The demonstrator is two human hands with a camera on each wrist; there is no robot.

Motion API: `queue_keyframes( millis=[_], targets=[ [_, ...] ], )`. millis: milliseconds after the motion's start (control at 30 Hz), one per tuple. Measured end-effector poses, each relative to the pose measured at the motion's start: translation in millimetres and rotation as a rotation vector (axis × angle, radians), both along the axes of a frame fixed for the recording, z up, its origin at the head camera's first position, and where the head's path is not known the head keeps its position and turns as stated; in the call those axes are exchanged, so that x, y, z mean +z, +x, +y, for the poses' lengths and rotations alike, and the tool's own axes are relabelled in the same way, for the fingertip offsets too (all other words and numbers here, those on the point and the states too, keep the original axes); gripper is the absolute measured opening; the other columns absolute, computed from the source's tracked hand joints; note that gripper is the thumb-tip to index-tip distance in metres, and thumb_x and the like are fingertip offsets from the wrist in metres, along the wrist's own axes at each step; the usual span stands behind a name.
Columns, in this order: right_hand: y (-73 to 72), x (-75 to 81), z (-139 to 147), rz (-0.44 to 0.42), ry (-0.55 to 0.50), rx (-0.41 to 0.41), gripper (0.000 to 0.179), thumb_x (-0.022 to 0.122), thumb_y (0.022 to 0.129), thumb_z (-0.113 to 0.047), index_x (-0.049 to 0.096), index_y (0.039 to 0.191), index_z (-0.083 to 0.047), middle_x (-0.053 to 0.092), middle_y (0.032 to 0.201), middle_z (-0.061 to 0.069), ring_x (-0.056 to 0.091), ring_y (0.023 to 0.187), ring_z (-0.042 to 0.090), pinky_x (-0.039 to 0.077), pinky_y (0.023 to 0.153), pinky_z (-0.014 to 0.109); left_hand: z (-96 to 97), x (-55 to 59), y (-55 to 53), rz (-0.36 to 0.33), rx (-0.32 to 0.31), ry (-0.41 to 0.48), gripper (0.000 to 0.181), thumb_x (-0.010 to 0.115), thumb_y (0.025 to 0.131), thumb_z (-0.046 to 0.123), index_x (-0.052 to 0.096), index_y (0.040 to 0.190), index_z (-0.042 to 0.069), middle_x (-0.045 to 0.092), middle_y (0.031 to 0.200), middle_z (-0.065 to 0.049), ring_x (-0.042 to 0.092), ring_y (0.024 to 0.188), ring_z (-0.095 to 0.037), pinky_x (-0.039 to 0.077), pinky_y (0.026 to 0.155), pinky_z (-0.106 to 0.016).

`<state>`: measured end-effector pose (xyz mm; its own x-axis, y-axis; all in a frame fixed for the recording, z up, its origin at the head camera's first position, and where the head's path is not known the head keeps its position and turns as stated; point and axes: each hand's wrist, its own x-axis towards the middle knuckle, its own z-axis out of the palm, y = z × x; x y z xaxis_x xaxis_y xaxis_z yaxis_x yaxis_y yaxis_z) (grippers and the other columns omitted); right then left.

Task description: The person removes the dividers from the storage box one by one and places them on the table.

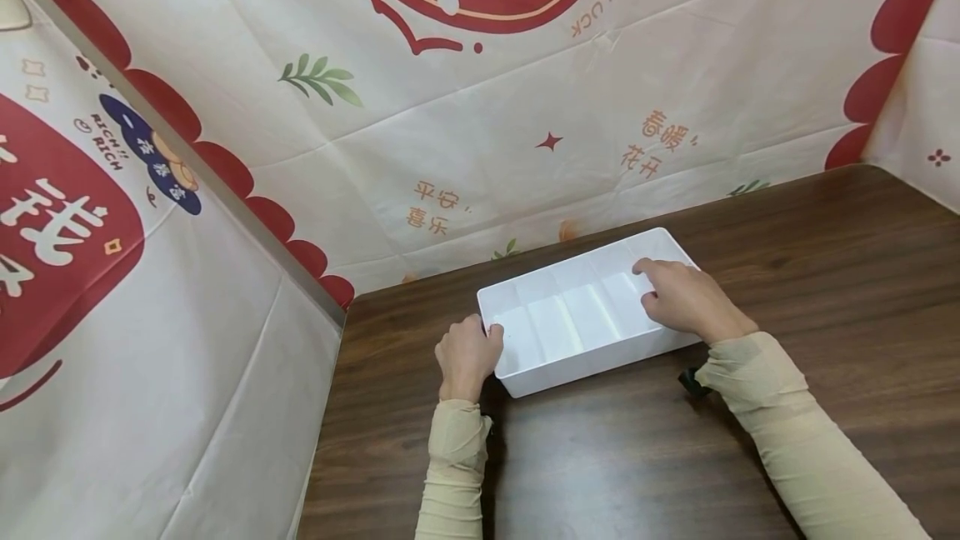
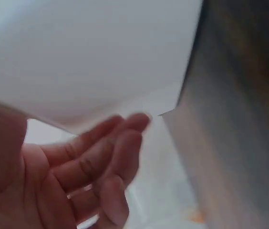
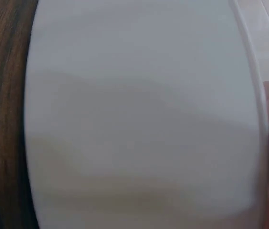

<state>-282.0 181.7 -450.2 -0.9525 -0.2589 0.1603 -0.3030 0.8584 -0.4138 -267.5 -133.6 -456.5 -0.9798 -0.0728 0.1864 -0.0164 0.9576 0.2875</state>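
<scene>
A long white plastic box (image 1: 592, 354), open at the top, lies at an angle on the brown tabletop, with faint crosswise lines along its inside. At its left end my left hand (image 1: 468, 352) grips the end wall, thumb over the rim. In the left wrist view, the curved fingers (image 2: 125, 148) lie along the outside of the white wall. My right hand (image 1: 686, 298) reaches over the front right part of the box, with thumb and forefinger apart above its inside. The right wrist view is mostly filled by the outer wall (image 3: 144, 109), which hides most of that hand.
The wood-grain table (image 1: 600, 457) meets a white printed cloth (image 1: 510, 182) behind the box. Another printed cloth (image 1: 225, 373) hangs along the left side. A small black piece (image 1: 693, 382) shows under the right cuff.
</scene>
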Motion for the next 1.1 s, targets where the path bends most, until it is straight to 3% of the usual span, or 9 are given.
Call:
queue_keyframes(
  millis=[167,333,433,567,733,900,1100],
  targets=[
    [1.6,3.7,2.8,-0.029,-0.037,0.028,0.045,0.056,0.083,-0.001,0.056,0.126,0.009,0.064,0.115,0.026,0.052,0.075,0.024,0.042,0.067,0.038,12.5,15.2,16.8,0.128,0.043,-0.128,0.035,0.065,0.088,0.035,0.064,0.072,0.004,0.064,0.064,-0.016,0.062,0.055,-0.034,0.042,0.046,-0.044],
    [1.9,4.6,3.8,-0.053,-0.044,0.048,0.045,0.057,0.084,-0.001,0.055,0.127,0.010,0.064,0.113,0.025,0.052,0.074,0.023,0.043,0.069,0.039,26.0,26.1,31.1,0.282,-0.010,-0.202,0.033,0.072,0.085,0.032,0.065,0.070,0.004,0.060,0.057,-0.013,0.060,0.051,-0.031,0.041,0.043,-0.040],
    [1.8,5.1,5.2,-0.063,-0.040,0.049,0.042,0.057,0.086,-0.002,0.056,0.127,0.010,0.065,0.111,0.024,0.053,0.074,0.023,0.044,0.070,0.039,34.0,29.9,36.6,0.327,-0.053,-0.230,0.032,0.074,0.083,0.031,0.065,0.069,0.004,0.061,0.060,-0.011,0.060,0.056,-0.031,0.044,0.046,-0.041],
    [2.3,5.3,8.8,-0.056,-0.046,0.054,0.038,0.056,0.089,-0.002,0.058,0.125,0.009,0.067,0.104,0.022,0.053,0.074,0.022,0.044,0.067,0.037,47.7,34.7,40.9,0.341,-0.139,-0.242,0.031,0.073,0.084,0.032,0.065,0.069,0.006,0.065,0.067,-0.010,0.063,0.063,-0.030,0.047,0.051,-0.042],
    [3.0,4.4,11.9,-0.064,-0.073,0.061,0.036,0.056,0.090,-0.001,0.059,0.124,0.008,0.065,0.093,0.015,0.051,0.068,0.020,0.042,0.061,0.033,74.0,38.8,44.0,0.344,-0.347,-0.233,0.025,0.073,0.085,0.033,0.071,0.076,0.010,0.069,0.071,-0.005,0.065,0.067,-0.025,0.048,0.055,-0.037],
    [4.0,3.8,12.9,-0.063,-0.090,0.057,0.035,0.057,0.090,0.000,0.059,0.123,0.008,0.066,0.092,0.017,0.051,0.068,0.020,0.043,0.061,0.033,106.8,37.1,42.7,0.291,-0.541,-0.271,0.022,0.074,0.086,0.035,0.072,0.081,0.014,0.068,0.072,0.001,0.065,0.068,-0.019,0.047,0.054,-0.030],
    [4.8,5.1,12.2,-0.048,-0.099,0.069,0.033,0.059,0.088,0.001,0.061,0.120,0.009,0.066,0.090,0.017,0.051,0.068,0.020,0.044,0.060,0.034,132.8,30.3,39.3,0.251,-0.634,-0.369,0.021,0.075,0.086,0.039,0.071,0.077,0.019,0.067,0.068,0.007,0.066,0.064,-0.012,0.044,0.051,-0.027]
  ],
)
